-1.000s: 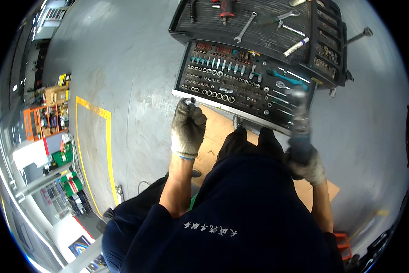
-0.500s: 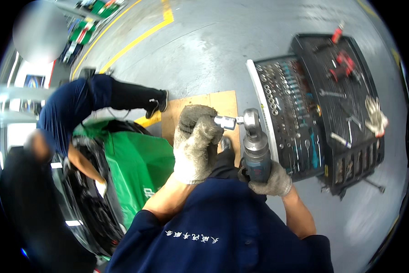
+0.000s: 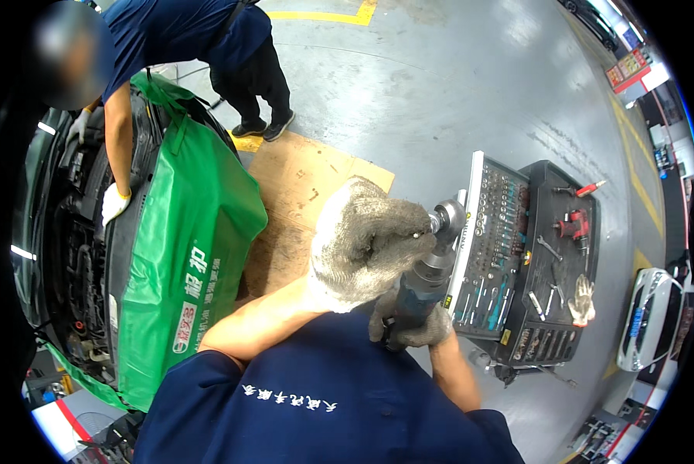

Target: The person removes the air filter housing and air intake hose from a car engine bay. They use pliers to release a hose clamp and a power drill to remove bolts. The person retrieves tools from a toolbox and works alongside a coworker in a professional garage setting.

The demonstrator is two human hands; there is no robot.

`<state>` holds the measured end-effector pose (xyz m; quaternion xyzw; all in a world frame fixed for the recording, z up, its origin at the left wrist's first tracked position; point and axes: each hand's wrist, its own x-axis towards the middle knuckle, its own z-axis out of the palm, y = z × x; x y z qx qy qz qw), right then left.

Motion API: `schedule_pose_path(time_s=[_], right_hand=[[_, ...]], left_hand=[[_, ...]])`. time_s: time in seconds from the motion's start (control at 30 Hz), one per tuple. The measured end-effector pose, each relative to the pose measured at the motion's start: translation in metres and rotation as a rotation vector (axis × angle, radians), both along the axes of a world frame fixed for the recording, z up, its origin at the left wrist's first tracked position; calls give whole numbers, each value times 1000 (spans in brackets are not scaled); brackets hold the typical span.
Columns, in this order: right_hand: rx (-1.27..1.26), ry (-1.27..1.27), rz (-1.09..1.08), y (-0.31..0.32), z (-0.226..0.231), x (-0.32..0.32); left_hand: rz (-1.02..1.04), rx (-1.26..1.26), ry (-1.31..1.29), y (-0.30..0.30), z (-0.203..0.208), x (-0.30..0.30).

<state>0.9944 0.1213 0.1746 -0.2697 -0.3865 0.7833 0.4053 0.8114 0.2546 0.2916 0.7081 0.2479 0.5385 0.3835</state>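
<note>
A dirty grey-white work glove covers my left hand (image 3: 370, 243), which is closed with its fingertips at the drive of a powered ratchet wrench (image 3: 424, 290). Between those fingertips and the ratchet head, a bit of shiny metal socket (image 3: 435, 224) shows; the glove hides the rest of it. My right hand (image 3: 428, 329), also gloved, is wrapped around the dark body of the ratchet wrench and holds it head-up in front of my chest.
To my left, a green fender cover (image 3: 208, 193) drapes a car with an exposed engine bay (image 3: 84, 271). A co-worker (image 3: 177, 35) leans over it. On my right stands a tool cart (image 3: 556, 255) with an open socket drawer (image 3: 490, 247). Cardboard (image 3: 285, 201) lies on the floor.
My left hand has brought the socket up against the ratchet head, closing the small gap between them. My view has turned, so the car and the tool cart appear shifted.
</note>
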Motion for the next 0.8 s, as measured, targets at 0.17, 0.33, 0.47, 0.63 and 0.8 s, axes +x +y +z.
schedule_pose_path(time_s=[0.17,0.33,0.47,0.63,0.8], right_hand=[[44,27,-4,-7,-1,-33],[-124,-192,-346,-53,-20,-22],[-299,-277,-765,-109,-62,3],[-502,-684,-1094,-159,-123,53],[-729,-684,-1157,-174,-166,95]], left_hand=[[-26,-13,-31,0,11,-29],[-8,-71,-28,2,-28,2],[-156,-412,223,25,-73,80],[-287,-330,588,62,-175,220],[-261,-255,857,108,-270,372]])
